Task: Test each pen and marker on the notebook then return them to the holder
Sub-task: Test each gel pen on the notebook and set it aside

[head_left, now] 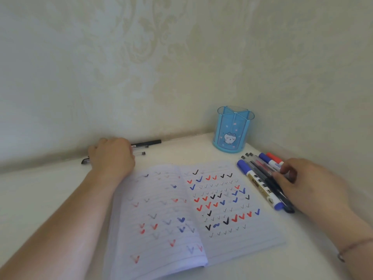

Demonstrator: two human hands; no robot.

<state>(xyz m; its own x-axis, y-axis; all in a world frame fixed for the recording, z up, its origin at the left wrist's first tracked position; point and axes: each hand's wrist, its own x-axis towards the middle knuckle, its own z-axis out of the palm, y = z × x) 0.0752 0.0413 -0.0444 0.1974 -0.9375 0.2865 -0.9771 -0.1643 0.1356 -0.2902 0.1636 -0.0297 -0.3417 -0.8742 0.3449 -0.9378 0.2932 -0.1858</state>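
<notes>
Notebook (222,201) full of ticks, holder (233,130) empty; left hand (113,156) and right hand (302,182) curl over unreturned pens (260,178).

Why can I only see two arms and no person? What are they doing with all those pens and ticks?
The camera is worn on the person's head, looking down, so you see only their own arms. There is just this one picture.

On the white table lies an open notebook full of red, blue and black ticks, made while trying out pens. At the back stands a blue pen holder; no pens stick out of it.

The left hand rests on some black pens by the wall. Whether it grips one is hidden. The right hand lies on a bunch of markers and pens beside the notebook, fingers curled over them as if gathering them up.
</notes>
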